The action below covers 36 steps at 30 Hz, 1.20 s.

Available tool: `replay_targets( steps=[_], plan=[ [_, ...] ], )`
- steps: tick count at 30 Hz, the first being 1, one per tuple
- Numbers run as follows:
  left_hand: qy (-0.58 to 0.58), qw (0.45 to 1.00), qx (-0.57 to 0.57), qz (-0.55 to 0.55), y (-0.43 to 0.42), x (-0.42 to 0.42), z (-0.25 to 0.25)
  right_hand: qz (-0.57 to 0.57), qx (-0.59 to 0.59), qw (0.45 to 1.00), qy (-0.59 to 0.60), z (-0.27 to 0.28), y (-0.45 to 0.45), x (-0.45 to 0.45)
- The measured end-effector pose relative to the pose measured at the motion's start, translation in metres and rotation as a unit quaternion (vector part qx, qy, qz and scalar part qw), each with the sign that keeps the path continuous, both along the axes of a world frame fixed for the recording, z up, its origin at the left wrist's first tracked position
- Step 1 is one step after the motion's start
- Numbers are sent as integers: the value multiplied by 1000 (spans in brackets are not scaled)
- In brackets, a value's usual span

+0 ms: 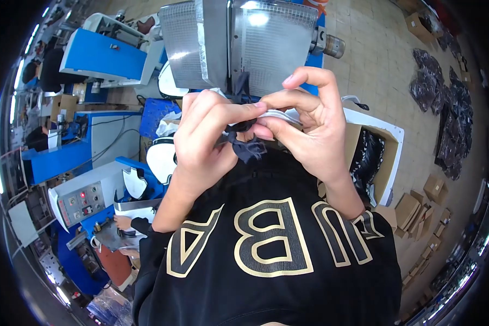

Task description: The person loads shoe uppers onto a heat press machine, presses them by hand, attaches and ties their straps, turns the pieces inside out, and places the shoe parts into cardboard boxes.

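Centrally, both hands meet just in front of the chest of a black shirt (271,185) with gold-edged letters; the left hand (204,133) has its fingers curled in, pinching a dark cloth piece (249,150) whose loose ends stick out above and below the grip; the right hand (315,122) holds a pale layered strip (280,114) narrowly between thumb and forefinger, its other fingers bent and lifted; the strip runs in between the two hands, next to the dark cloth, though whether the two are joined I cannot tell, since the fingers hide the place; beyond the hands stands a machine with mesh-patterned panels (271,43); near the right forearm sits a white-rimmed box (397,144) with black items inside; to the left are a control panel (81,204) showing a red light, and, below it, a co-worker's hand (124,221) at a work surface; on the right, dark plastic-wrapped bundles (456,130) lie on the tiled floor (358,54), with cardboard pieces (410,212) nearer the person.
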<state>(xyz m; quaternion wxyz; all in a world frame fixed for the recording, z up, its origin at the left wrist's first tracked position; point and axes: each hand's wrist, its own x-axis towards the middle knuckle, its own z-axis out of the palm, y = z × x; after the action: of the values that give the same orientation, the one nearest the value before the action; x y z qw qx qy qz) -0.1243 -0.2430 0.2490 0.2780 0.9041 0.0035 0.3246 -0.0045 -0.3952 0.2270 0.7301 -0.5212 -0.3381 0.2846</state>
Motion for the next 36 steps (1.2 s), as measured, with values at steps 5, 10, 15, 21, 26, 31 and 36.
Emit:
replay_targets(
  steps=[5,10,15,21,26,31,36],
  plan=[
    [-54,997,-43,-19,-3,6,-2,-10,-50,995,-81,-3,-2,-3],
    [0,997,-72,-28,-1,-2,9,-33,-70,964,-256,-2,-4,-11],
    [-6,991,-130,25,1,-16,6,-52,-66,964,-251,-19,10,-26],
    [-74,979,-168,93,5,-28,-8,-92,-76,954,-274,-11,21,-43],
    [-154,955,-165,194,23,-36,-1,-47,-125,948,-290,-6,20,-51],
    [-388,836,-239,305,116,-75,58,27,-221,939,-262,-48,11,-62],
    [-211,936,-241,149,138,-88,37,-15,-179,949,-258,-44,14,-50]
  ],
)
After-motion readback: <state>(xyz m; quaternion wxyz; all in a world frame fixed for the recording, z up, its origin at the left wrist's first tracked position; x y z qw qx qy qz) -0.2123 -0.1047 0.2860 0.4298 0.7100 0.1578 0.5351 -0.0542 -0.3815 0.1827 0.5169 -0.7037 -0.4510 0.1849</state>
